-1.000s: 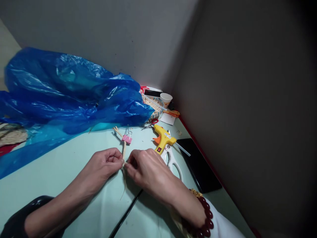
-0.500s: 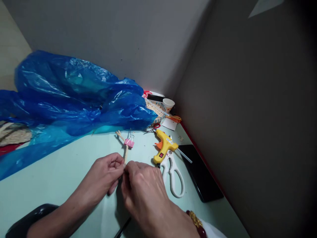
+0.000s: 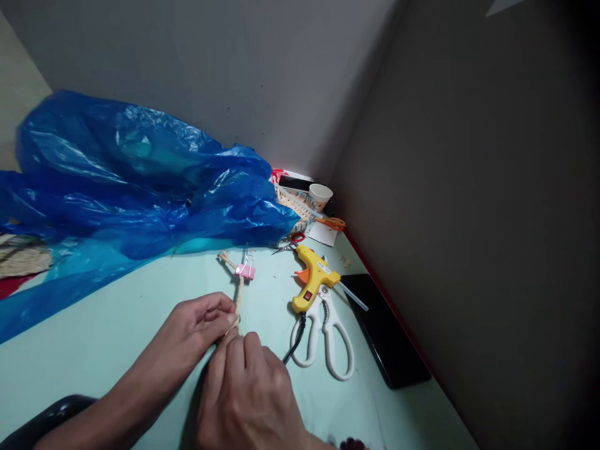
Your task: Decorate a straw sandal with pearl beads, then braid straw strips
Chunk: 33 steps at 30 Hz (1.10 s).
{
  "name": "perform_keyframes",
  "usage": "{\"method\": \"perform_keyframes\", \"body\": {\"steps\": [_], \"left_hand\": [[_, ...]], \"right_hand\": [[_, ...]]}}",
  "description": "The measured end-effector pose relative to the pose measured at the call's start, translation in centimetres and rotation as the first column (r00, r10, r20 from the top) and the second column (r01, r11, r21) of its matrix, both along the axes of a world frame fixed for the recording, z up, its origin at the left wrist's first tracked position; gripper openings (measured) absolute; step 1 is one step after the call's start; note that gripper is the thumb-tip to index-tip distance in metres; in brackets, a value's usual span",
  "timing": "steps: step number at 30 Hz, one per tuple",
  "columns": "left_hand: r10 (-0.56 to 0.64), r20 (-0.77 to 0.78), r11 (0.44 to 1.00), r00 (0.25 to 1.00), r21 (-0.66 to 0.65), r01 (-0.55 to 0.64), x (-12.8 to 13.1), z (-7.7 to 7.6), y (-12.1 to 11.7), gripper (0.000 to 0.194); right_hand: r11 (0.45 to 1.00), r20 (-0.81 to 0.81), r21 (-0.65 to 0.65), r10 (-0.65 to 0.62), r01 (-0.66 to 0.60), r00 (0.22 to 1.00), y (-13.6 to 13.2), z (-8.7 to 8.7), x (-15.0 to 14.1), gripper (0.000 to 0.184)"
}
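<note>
A thin beige braided cord runs towards me from a pink binder clip on the pale green table. Beyond the clip its loose end sticks out to the left. My left hand pinches the cord between thumb and fingers below the clip. Just nearer to me, my right hand is closed with its fingers curled at the cord's lower strands. What lies inside the right hand's fingers is mostly hidden by its back.
Right of my hands lie a yellow glue gun, white-handled scissors and a black tablet-like slab. A blue plastic sheet covers the back left. A woven basket and a paper cup stand in the corner.
My right hand has moved down and left, towards me, uncovering the glue gun's cord and more of the scissors. My left hand keeps its pinch on the braided cord.
</note>
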<state>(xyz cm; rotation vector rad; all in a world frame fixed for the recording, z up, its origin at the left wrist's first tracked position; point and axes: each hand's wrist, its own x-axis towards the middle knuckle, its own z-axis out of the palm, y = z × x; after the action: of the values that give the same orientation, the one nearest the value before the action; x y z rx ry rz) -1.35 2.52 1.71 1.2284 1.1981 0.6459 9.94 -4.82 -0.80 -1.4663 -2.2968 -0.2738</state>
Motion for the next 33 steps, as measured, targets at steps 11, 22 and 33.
{"method": "perform_keyframes", "body": {"steps": [11, 22, 33], "left_hand": [[-0.048, 0.052, 0.999, 0.997, -0.018, 0.049, -1.0, -0.3, 0.3, 0.029], [-0.059, 0.062, 0.998, 0.996, 0.030, 0.057, -0.9, 0.8, 0.4, 0.030], [-0.017, 0.112, 1.000, 0.994, 0.022, 0.015, -1.2, 0.2, 0.4, 0.046]], "right_hand": [[0.946, -0.226, -0.310, 0.025, -0.096, 0.974, 1.8, 4.6, 3.5, 0.032], [0.582, -0.818, -0.571, -0.467, -0.579, 0.336, 4.9, 3.1, 4.4, 0.009], [0.704, -0.814, -0.577, -0.452, -0.415, 0.365, 4.8, 3.4, 4.0, 0.016]]}}
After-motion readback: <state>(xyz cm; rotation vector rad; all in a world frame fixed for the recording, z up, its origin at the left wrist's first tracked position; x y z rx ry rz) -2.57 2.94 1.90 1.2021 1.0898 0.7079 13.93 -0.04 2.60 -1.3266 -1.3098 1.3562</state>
